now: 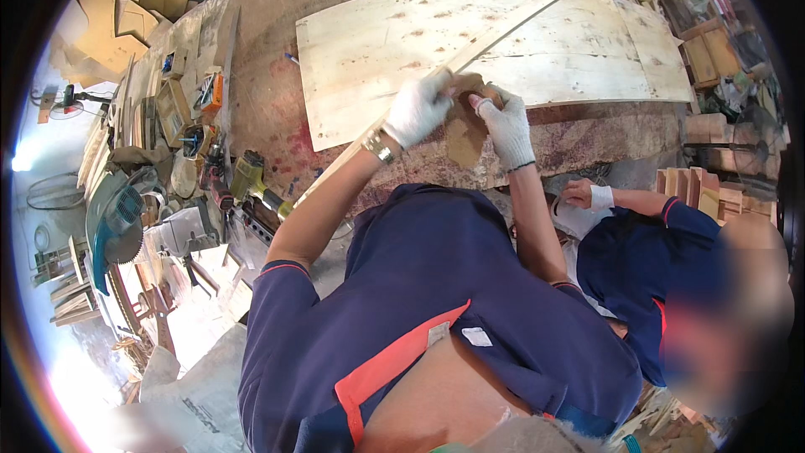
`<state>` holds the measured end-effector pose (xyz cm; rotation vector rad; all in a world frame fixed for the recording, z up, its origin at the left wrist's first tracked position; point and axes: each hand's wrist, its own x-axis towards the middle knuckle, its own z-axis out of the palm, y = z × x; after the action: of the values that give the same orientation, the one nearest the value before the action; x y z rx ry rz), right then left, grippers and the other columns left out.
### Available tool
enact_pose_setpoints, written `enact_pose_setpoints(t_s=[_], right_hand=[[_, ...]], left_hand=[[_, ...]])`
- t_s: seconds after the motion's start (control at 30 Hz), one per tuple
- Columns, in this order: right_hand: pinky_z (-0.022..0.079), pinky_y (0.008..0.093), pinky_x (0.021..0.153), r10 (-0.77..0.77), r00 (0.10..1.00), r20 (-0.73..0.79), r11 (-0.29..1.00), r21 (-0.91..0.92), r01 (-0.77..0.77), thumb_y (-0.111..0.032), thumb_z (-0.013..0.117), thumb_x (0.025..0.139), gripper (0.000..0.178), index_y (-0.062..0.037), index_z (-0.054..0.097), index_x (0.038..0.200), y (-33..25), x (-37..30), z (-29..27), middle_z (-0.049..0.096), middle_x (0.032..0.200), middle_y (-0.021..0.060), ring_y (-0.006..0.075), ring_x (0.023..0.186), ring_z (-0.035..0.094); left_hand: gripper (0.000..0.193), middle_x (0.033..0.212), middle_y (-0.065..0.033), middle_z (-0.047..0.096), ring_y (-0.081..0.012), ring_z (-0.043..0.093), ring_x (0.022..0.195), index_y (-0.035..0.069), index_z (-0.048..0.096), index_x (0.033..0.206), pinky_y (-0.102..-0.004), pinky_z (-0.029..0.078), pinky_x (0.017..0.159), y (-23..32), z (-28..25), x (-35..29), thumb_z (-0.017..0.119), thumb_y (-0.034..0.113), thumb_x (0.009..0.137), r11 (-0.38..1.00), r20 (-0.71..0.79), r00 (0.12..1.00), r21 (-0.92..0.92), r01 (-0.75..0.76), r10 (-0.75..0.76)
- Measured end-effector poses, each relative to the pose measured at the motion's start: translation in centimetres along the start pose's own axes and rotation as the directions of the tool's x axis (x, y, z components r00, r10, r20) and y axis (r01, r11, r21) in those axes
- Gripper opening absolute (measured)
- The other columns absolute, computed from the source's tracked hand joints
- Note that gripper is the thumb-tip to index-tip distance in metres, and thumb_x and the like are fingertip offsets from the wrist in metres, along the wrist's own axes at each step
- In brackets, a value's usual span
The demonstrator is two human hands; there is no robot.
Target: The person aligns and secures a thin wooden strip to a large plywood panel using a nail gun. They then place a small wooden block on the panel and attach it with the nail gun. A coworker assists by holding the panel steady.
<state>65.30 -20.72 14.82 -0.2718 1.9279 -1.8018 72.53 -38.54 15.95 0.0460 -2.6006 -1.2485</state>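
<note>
A long, thin wooden strip (511, 25) slants from the far right of a pale plywood sheet (369, 50) down toward my left forearm. My left hand (417, 109), in a white knit glove, is closed around the strip near its middle. Close beside it, my right hand (508, 130), also gloved, pinches a piece of brown sheet that looks like sandpaper (464, 141). Part of that brown sheet lies up against the strip between both hands. The fingertips of my right hand are partly hidden by it.
The plywood lies on a worn brown worktable (264, 84). At left are a yellow-green power drill (249, 172), a red drill (220, 189) and a circular saw (126, 226). A co-worker (637, 260) is close at my right. Wood blocks (692, 189) stand behind them.
</note>
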Motion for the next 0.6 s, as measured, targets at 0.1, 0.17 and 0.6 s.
enact_pose_setpoints(t_s=[0.1,0.17,0.6], right_hand=[[0.051,0.0248,0.070,-0.023,0.983,0.183,0.996,0.085,0.008,-0.017,0.074,0.088,0.030,0.0043,0.070,0.107,-1.7,-1.0,-2.5,0.070,0.088,0.0034,0.0088,0.080,0.063],[0.053,0.0266,0.074,-0.081,0.946,0.315,0.986,0.162,0.030,-0.024,0.078,0.085,0.038,0.0035,0.070,0.110,-2.4,-1.1,-3.6,0.071,0.093,0.0054,0.0108,0.083,0.065],[0.055,0.0283,0.076,-0.048,0.992,0.113,0.926,0.378,0.002,-0.019,0.076,0.087,0.040,0.0049,0.066,0.118,-1.2,-0.5,-1.6,0.071,0.102,0.0077,0.0146,0.087,0.067]], left_hand=[[0.034,0.089,-0.0052,0.070,-0.0113,0.067,0.076,-0.002,0.064,0.118,-0.0263,0.056,0.059,-1.5,-1.7,1.6,0.073,0.016,0.090,0.540,0.417,0.874,-0.689,0.484,-0.250],[0.040,0.102,-0.0065,0.070,-0.0126,0.067,0.085,-0.001,0.062,0.124,-0.0264,0.056,0.069,-1.5,-1.4,1.5,0.074,0.019,0.091,0.319,0.512,0.852,-0.794,0.517,-0.105],[0.047,0.119,-0.0075,0.067,-0.0166,0.064,0.104,0.003,0.058,0.131,-0.0312,0.053,0.089,0.6,-0.2,1.3,0.074,0.020,0.090,0.224,0.386,0.886,-0.868,0.444,-0.258]])
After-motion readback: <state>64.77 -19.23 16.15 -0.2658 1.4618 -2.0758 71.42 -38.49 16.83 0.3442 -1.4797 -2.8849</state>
